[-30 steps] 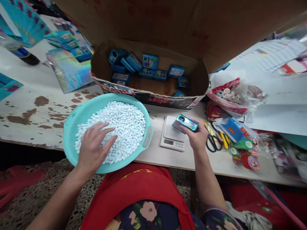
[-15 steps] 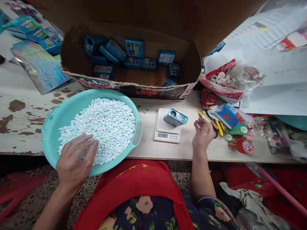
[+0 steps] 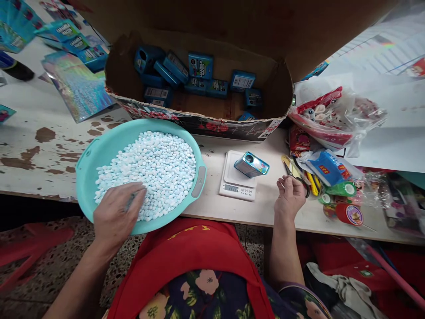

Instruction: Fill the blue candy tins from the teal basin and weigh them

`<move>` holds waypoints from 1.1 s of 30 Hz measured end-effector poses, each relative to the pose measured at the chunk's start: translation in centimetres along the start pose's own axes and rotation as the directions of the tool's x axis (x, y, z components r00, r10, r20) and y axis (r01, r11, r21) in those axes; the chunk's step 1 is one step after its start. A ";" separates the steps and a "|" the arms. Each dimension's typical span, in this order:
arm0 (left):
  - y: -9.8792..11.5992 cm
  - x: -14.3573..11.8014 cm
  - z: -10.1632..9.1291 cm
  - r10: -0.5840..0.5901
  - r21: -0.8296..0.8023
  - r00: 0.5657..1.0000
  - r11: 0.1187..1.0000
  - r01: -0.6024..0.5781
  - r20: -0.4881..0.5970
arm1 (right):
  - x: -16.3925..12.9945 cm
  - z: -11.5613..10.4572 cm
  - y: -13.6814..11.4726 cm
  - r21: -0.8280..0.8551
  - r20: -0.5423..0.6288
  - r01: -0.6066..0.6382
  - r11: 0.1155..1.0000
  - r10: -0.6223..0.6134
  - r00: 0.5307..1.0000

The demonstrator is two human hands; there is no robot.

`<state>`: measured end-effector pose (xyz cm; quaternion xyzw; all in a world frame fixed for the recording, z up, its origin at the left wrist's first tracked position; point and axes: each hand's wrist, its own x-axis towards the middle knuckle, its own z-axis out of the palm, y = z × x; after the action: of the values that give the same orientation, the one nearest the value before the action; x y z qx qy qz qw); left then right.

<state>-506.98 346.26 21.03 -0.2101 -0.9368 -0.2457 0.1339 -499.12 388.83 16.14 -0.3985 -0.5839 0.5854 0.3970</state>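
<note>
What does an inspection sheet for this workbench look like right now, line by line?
Surface: white table, brown patches where paint has worn off.
Job's things: teal basin of white pellets; blue tin lying on the scale.
Clutter: scissors, bags, tape rolls, foil packets.
Hands: left hand with fingers in the pellets; right hand empty, beside the scale.
Cables: nothing seen.
Surroundings: cardboard box of blue tins behind; speckled floor below.
</note>
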 end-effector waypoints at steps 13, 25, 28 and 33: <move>-0.7 5.8 -1.3 -0.448 -0.553 0.777 0.546 0.629 0.442 | -1.2 0.7 0.1 -0.056 0.174 0.128 0.990 -0.116 0.978; 3.2 9.8 -0.2 -0.504 -0.801 0.624 -0.348 0.486 0.597 | -5.1 7.6 -6.9 -0.059 0.542 0.509 0.859 -0.401 0.739; 5.5 10.6 -1.6 -0.482 -0.834 0.681 -0.361 0.418 0.551 | -8.6 9.1 -10.2 0.020 0.713 0.623 0.782 -0.448 0.539; 9.0 12.0 -3.5 -0.496 -0.921 0.781 -0.287 0.265 0.379 | -13.2 12.7 -11.5 0.180 0.852 0.677 0.714 -0.457 0.256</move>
<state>-512.81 355.48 31.88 0.0975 -0.4310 -0.8934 -0.0805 -506.11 371.94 27.66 0.1417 -0.8626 0.4462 0.1916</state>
